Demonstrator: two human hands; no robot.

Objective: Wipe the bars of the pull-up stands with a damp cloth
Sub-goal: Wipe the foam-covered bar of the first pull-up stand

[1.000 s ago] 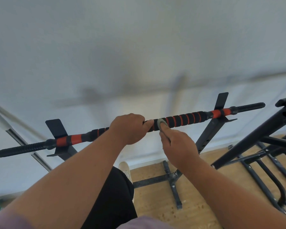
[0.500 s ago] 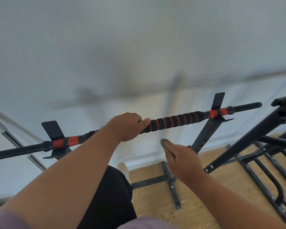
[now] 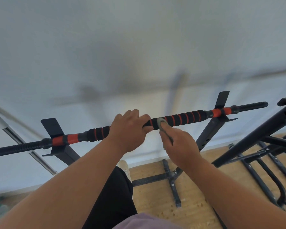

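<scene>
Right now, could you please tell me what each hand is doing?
Left hand: gripping the black-and-red foam-padded bar.
Right hand: pinching a small grey cloth against it.

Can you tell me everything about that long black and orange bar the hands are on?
The bar is a long rod running left to right, tilted up toward the right. Its middle looks like black foam with thin orange rings, then solid orange bands, then ribbed black ends. It lies in two black brackets on a dark stand. The left hand grips its middle, and the right hand presses a small grey cloth against it.
</scene>
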